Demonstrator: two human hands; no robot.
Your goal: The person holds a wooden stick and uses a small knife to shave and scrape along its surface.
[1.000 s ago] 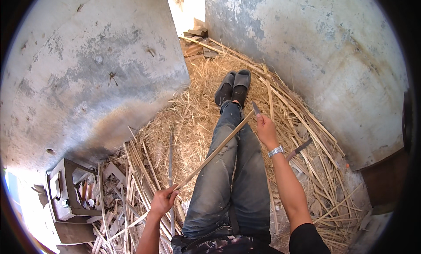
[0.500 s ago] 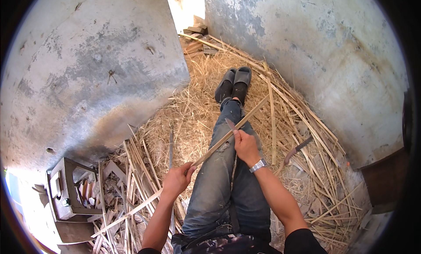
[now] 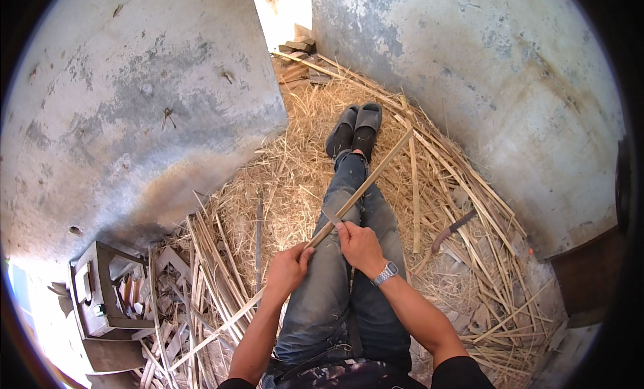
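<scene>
Long wooden strip [image 3: 372, 177] slants over the jeans [image 3: 320, 302], left hand [image 3: 287, 271] closed round it, right hand [image 3: 362, 247] curled tight on a knife [image 3: 332, 217], blade at the strip; probably light, springy, splintery-edged, best pinched by its flat faces, clear of the blade.

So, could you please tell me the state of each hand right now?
Left hand: closed, holding the strip.
Right hand: closed, holding the knife.

Weathered wall [image 3: 483, 114], grey slippers [image 3: 368, 116]
</scene>
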